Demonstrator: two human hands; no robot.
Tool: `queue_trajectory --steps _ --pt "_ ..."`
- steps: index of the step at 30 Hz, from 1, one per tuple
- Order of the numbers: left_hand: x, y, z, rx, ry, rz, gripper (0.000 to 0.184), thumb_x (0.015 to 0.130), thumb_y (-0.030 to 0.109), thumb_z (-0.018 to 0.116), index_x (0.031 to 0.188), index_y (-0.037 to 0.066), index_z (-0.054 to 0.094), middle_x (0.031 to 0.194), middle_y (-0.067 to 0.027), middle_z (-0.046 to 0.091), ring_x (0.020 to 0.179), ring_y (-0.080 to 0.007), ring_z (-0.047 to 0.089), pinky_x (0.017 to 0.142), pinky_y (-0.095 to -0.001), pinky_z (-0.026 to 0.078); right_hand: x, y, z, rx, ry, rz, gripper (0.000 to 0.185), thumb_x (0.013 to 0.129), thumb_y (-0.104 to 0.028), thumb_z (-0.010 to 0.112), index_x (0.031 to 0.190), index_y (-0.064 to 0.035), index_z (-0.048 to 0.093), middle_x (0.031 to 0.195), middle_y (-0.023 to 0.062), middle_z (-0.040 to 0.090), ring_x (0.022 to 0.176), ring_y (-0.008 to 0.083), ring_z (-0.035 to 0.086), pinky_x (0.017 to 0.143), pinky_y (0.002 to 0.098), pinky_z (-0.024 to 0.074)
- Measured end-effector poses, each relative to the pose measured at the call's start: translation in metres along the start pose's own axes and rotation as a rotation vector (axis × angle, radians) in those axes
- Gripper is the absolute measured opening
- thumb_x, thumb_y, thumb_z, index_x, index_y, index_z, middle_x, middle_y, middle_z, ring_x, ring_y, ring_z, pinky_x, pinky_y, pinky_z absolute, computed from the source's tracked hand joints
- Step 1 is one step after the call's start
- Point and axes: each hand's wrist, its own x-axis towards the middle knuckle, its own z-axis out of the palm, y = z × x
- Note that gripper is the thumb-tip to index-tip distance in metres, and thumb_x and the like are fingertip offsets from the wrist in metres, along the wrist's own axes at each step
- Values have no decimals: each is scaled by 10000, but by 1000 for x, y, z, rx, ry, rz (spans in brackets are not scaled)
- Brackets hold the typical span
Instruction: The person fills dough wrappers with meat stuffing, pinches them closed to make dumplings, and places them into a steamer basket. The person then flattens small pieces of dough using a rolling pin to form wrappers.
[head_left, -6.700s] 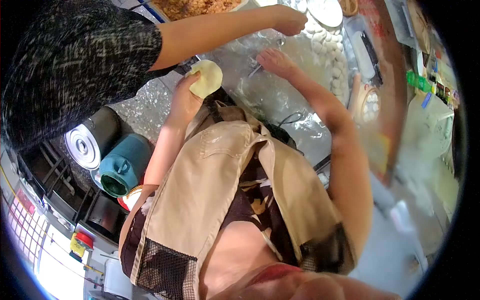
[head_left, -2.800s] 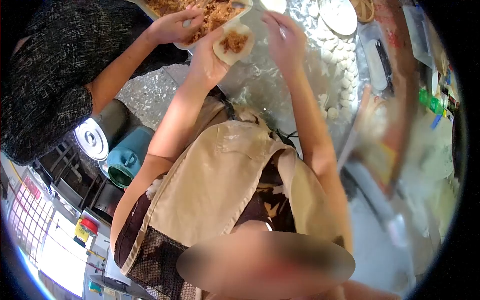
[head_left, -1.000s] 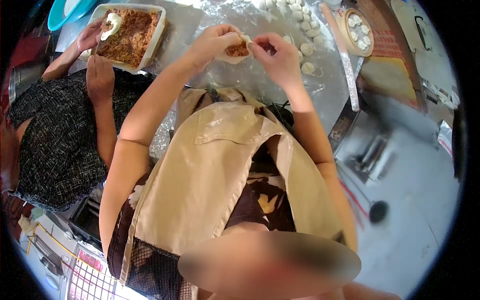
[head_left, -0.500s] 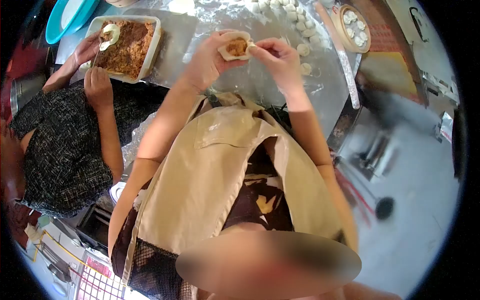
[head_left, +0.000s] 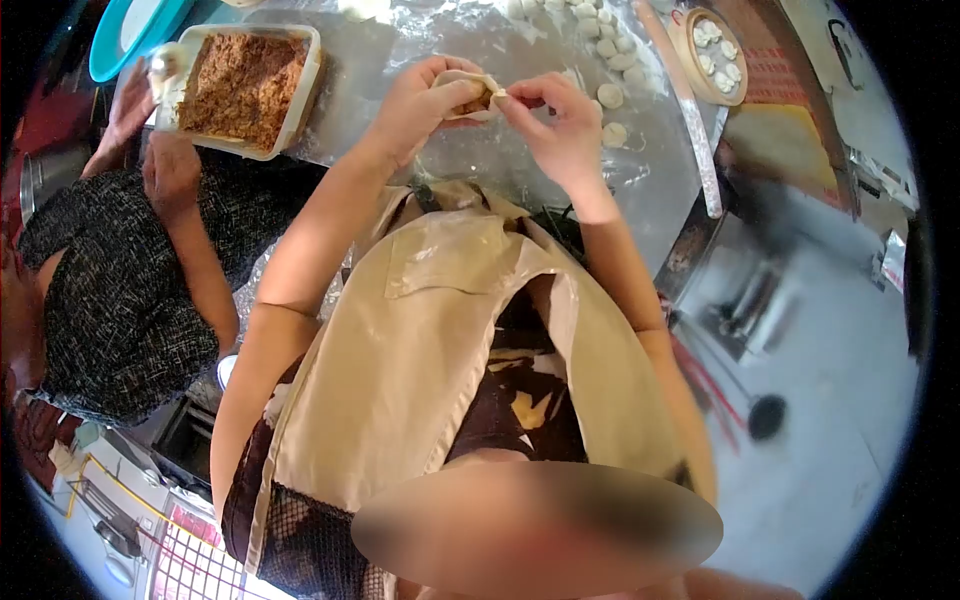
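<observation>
My left hand (head_left: pixel 412 108) cups a round dough wrapper (head_left: pixel 462 76) above the table. Its thumb presses on the brown filling (head_left: pixel 483 101) in the middle of the dough, and part of the filling is hidden beneath it. On the wrapper's right edge, the thumb and fingers of my right hand (head_left: pixel 558 128) pinch a small gathered fold. Both hands touch the same piece of dough. A little to the right of my right hand, flattened dough pieces (head_left: pixel 611 96) lie on the floured metal table (head_left: pixel 350 130).
At left, a co-worker's hands (head_left: pixel 128 108) are beside a plastic tub of brown filling (head_left: pixel 240 90). A teal basin (head_left: pixel 108 50) stands behind. A floured rolling pin (head_left: pixel 688 120) lies at right, next to a bamboo steamer (head_left: pixel 737 94) holding several shaped buns. More dough pieces (head_left: pixel 586 27) sit at the back.
My left thumb has come in over the filling, and the wrapper's edges stand closer together. My right hand still pinches the edge. The co-worker's hands have moved left, away from the filling.
</observation>
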Motion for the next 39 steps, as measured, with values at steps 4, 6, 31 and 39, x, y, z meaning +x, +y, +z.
queue_trajectory --steps 4,6,31,39 --pt "5 4 -2 124 -12 -18 249 848 176 582 1041 26 535 951 -63 605 858 -138 614 789 -309 527 4 -3 2 -114 47 -87 92 716 -80 688 791 -45 648 759 57 603 740 208 568 669 296 463" --pt "7 8 -4 197 -21 -15 251 838 177 583 1028 19 543 933 -62 606 848 -133 613 782 -303 524 4 -3 2 -159 29 -132 96 710 -81 690 779 -43 636 763 53 601 765 219 568 683 306 463" --pt "8 -16 7 -129 188 116 199 857 81 562 1043 24 605 945 -43 627 814 -115 610 748 -263 526 5 11 16 -363 114 -347 148 697 -86 695 823 -83 618 830 56 569 801 271 519 703 363 406" --pt "12 -8 -6 21 127 -14 224 844 95 576 1051 17 606 956 -53 626 851 -126 613 785 -282 528 9 17 14 -421 77 -439 125 706 -99 680 818 -113 626 836 12 574 821 245 520 720 356 401"
